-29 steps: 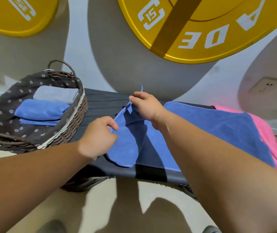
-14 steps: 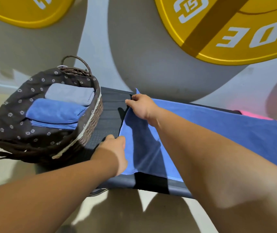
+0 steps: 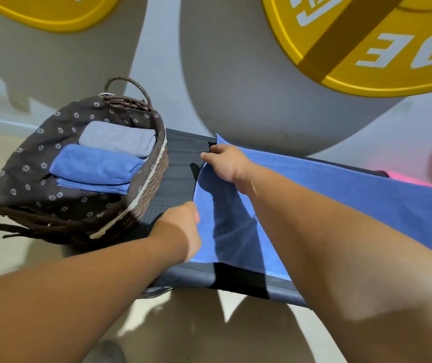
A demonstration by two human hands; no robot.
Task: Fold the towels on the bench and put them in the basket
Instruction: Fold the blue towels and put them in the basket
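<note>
Ok, blue towel (image 3: 340, 195) lies flat on bench (image 3: 178, 174); right hand (image 3: 225, 163) pinches its far left corner, left hand (image 3: 183, 224) grips the same edge nearer. Basket (image 3: 154, 184) on bench's left end, folded towels (image 3: 97, 163) inside.

White letters "DE", upside down, on yellow weight plate (image 3: 393, 74); logo at frame edge unreadable.

I see my left hand (image 3: 183, 224) and right hand (image 3: 225, 163) pinching the blue towel's (image 3: 340, 195) left edge on the bench (image 3: 178, 179), beside the basket (image 3: 145, 205) holding folded towels (image 3: 97, 163).
</note>
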